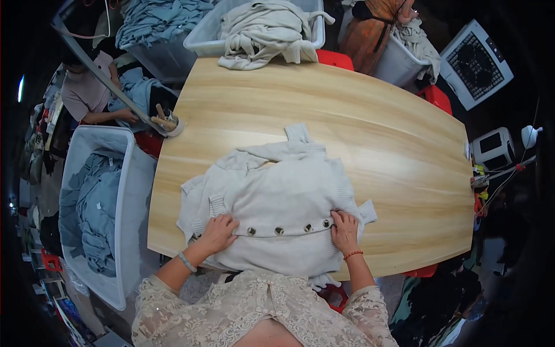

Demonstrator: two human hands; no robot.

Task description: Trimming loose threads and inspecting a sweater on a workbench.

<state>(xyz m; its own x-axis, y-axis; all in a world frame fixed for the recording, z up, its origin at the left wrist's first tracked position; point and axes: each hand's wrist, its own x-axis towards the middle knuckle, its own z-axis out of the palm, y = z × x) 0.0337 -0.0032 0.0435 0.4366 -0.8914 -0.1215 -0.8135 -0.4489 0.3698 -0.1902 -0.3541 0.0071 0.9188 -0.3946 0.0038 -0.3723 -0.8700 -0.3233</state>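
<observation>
A cream knit cardigan (289, 196) lies spread on the wooden table in front of me, its ribbed cuffs and hem showing at the sides. A row of several dark buttons (280, 231) runs across it along the front band. At the left end of this band my left hand (219, 233) grips the knit, its fingers bent and close together. My right hand (345, 232) is closed on the band's other end, beside the last button. The stretch of band between my hands lies nearly straight. Cloth under my fingertips is hidden.
The wooden table (404, 173) has a thread stand (166, 122) at its left edge. White bins hold blue garments (98, 214) at left and cream garments (263, 32) at the far edge. A co-worker (87, 87) handles blue cloth; another person (370, 29) stands far right. A boxy fan (475, 65) is nearby.
</observation>
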